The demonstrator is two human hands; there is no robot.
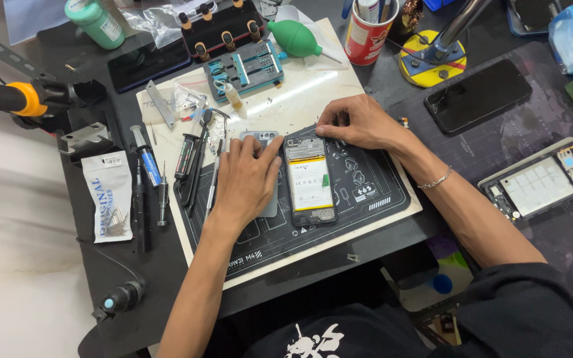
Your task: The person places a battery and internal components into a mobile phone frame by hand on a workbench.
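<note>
Left hand lies palm down and flat, fingers extended rather than curled, resting on a grey back cover whose smooth rectangular shell shows above the fingertips and below the palm edge; it presses on the cover without gripping it. Immediately to the right of this hand, touching the cover's long edge, sits the opened phone, a slim rectangular body with its rear exposed: a pale, glossy battery fills the middle, with darker circuit sections at the top and bottom ends. Right hand is placed at the phone's upper right corner, fingers bent and bunched with the tips on or at the phone's top edge; whether they pinch a small part cannot be told. A thin metal bracelet circles the right wrist. Both hands and the phone rest on a black repair mat with white printed outlines, matte and rubbery in look, which lies on a larger cream-coloured pad. Just left of the left hand, a row of slender tools with dark handles lies on the mat's edge. Beyond the fingertips stand a blue-grey clamp fixture and a green rubber air blower. Well to the right of the right hand lie a dark glossy phone and a second opened phone.
</note>
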